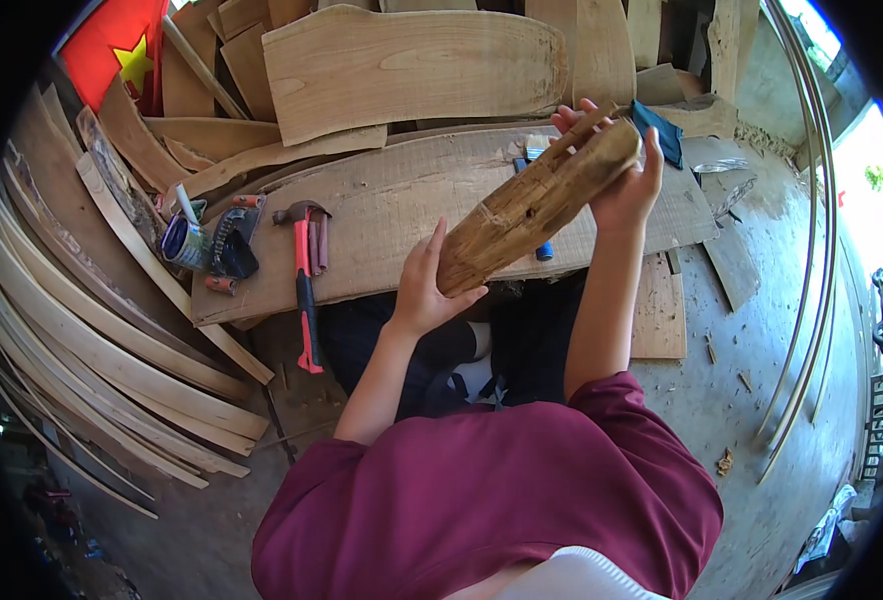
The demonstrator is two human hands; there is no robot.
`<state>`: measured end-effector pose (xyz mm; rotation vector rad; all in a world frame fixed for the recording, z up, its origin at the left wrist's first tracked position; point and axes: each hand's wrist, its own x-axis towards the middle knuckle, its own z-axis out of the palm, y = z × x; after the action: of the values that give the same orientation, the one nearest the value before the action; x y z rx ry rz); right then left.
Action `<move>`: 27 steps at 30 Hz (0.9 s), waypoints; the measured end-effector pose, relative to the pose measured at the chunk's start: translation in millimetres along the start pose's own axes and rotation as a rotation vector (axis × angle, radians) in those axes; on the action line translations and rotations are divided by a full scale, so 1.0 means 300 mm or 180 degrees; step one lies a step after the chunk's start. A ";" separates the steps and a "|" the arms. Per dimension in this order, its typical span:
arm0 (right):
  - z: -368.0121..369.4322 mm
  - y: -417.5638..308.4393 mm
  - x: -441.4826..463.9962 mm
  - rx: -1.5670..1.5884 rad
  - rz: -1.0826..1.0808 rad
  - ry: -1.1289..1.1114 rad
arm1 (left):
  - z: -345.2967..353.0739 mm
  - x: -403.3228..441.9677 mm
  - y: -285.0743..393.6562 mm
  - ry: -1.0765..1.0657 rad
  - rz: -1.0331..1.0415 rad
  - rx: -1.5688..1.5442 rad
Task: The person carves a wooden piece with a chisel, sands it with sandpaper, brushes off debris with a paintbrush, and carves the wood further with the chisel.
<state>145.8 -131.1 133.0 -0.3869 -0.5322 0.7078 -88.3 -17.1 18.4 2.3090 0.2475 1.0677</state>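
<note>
A rough piece of log (531, 210), brown and cracked with a small dark hole, is held tilted above the wooden work board (391, 190). My left hand (426, 290) grips its lower left end, thumb and fingers around the sides. Around the upper right end is my right hand (626, 180), some of its fingers showing behind the wood. On the board to the left lies a hammer (306, 280) with a red and black handle, beside two brownish sticks (318, 247). Partly hidden behind the log is a blue-handled tool (544, 251).
A patterned cup (185, 243) and a black tape dispenser (233, 245) stand at the board's left. Curved wood strips (111, 330) are stacked at far left. Planks (416, 70) lean behind. A dark teal cloth (658, 133) lies right, and long thin rods (813, 250) stand further right.
</note>
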 end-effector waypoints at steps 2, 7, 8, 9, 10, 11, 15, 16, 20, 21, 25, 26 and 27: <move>0.042 -0.034 -0.013 -0.0473 -0.0072 0.0036 | -0.019 0.012 -0.035 -0.0265 0.0038 0.0152; 0.100 0.016 -0.058 -0.0796 -0.0667 0.0205 | -0.023 0.112 -0.091 -0.0460 0.0075 0.0317; 0.115 0.032 -0.062 -0.0911 -0.0807 0.0101 | -0.022 0.133 -0.101 -0.0524 -0.0015 0.0284; 0.134 0.044 -0.066 -0.0910 -0.0813 0.0099 | -0.031 0.164 -0.087 -0.0524 -0.0009 0.0285; 0.154 0.056 -0.072 -0.0962 -0.0882 0.0069 | -0.054 0.208 -0.043 -0.0386 0.0172 0.0144; 0.166 0.066 -0.072 -0.1014 -0.0944 0.0036 | -0.078 0.252 0.007 -0.0244 0.0348 0.0005; 0.214 0.107 -0.074 -0.1083 -0.0955 -0.0193 | -0.135 0.411 0.213 0.0167 0.0895 -0.0741; 0.249 0.115 -0.083 -0.1303 -0.1009 -0.0233 | -0.133 0.442 0.256 0.0269 0.1142 -0.0714; 0.233 0.166 -0.060 -0.1898 -0.1636 -0.0834 | -0.087 0.484 0.391 0.0200 0.1127 -0.0363; 0.234 0.164 -0.057 -0.1902 -0.1640 -0.0837 | -0.073 0.482 0.397 0.0227 0.0990 -0.0168; 0.239 0.165 -0.035 -0.1866 -0.1612 -0.0719 | -0.062 0.469 0.432 0.0365 0.0813 0.0068; 0.241 0.170 -0.031 -0.1850 -0.1596 -0.0686 | -0.064 0.469 0.433 0.0366 0.0810 0.0079; 0.241 0.175 -0.029 -0.1835 -0.1577 -0.0650 | -0.065 0.468 0.434 0.0398 0.0759 0.0062</move>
<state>71.7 -89.3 161.7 -0.6911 -0.9890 0.1005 -19.0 -60.1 192.8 2.3344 0.0302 1.3348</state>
